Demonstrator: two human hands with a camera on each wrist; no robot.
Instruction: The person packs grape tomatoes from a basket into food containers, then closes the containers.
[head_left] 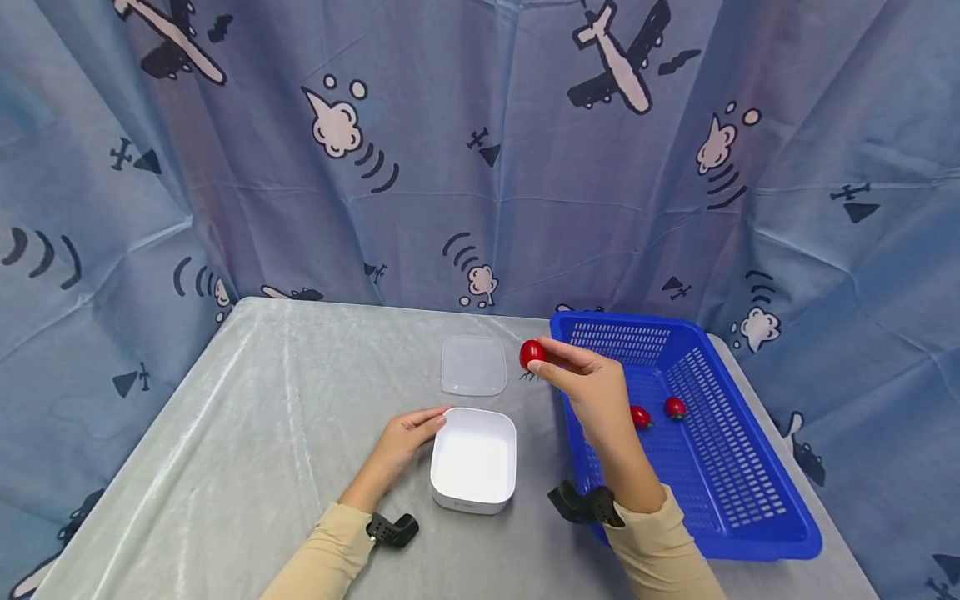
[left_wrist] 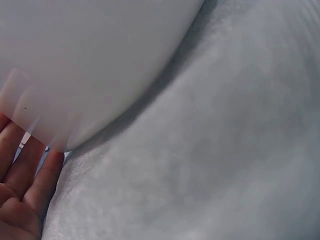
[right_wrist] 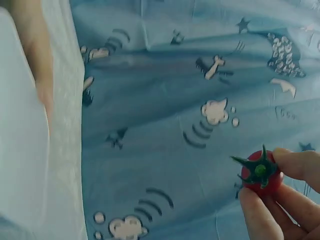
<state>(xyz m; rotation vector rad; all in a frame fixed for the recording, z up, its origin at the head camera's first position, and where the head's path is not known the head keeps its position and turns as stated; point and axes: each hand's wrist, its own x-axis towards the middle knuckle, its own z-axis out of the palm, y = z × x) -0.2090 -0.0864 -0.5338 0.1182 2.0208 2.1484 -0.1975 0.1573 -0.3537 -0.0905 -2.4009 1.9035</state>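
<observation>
My right hand [head_left: 592, 387] pinches a red cherry tomato [head_left: 532, 355] between thumb and fingertips, up in the air left of the blue basket [head_left: 750, 408]. In the right wrist view, the green stem star of that tomato [right_wrist: 261, 171] faces the camera. Two more cherry tomatoes [head_left: 676, 407] lie inside the basket. A white square box [head_left: 474, 454], lidless, stands on the table in front of me. At its back left corner my left hand [head_left: 405, 437] touches the wall with nearly straight fingers. The left wrist view shows those fingertips [left_wrist: 52, 162] against the box's side.
Behind the box, a translucent square lid [head_left: 474, 367] lies flat on the table [head_left: 225, 450], which has a pale cloth cover. The basket's raised perforated walls border the right side. A blue patterned curtain [head_left: 420, 167] hangs along the back.
</observation>
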